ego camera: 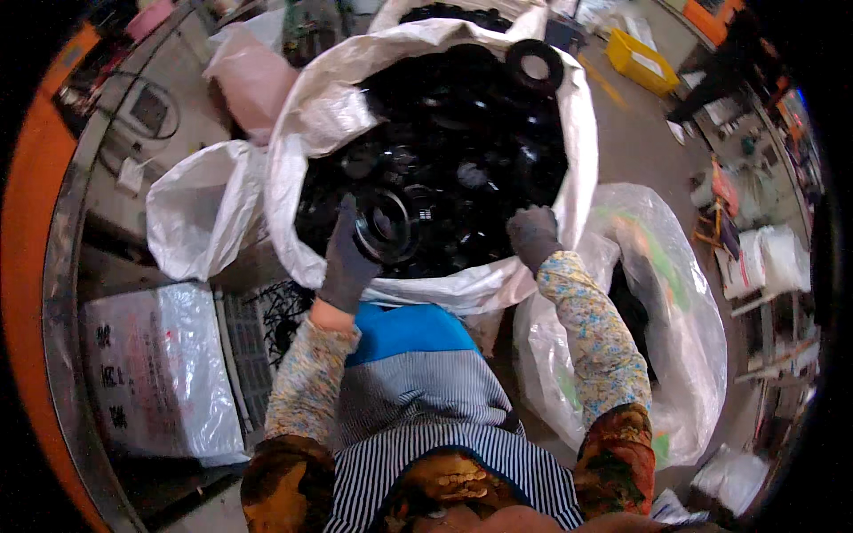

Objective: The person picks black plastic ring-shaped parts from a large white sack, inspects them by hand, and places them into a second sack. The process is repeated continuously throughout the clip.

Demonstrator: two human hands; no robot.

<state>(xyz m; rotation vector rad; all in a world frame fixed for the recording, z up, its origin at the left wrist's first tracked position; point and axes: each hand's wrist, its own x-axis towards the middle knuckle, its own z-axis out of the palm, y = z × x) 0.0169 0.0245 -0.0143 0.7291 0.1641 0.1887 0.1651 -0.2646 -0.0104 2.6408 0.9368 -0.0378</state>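
Before me stands a large white woven sack [283, 166] with its mouth wide, filled with glossy black round parts [460, 133]. My left hand [350, 260], in a dark glove, holds a black ring-shaped part [384, 226] by its left side, thumb up, above the heap. At the sack's near right edge is my right hand [534, 233], also gloved, with its fingers curled; whether something is inside them is hidden. A matt black ring [534, 65] lies on the sack's far right rim.
To the left are a smaller white sack [200, 206], a pink bag [250, 73] and a plastic-covered package [160, 373]. A clear plastic bag [693, 320] stands at right. Farther off are a yellow crate [640, 63] and a person in dark clothing [726, 73].
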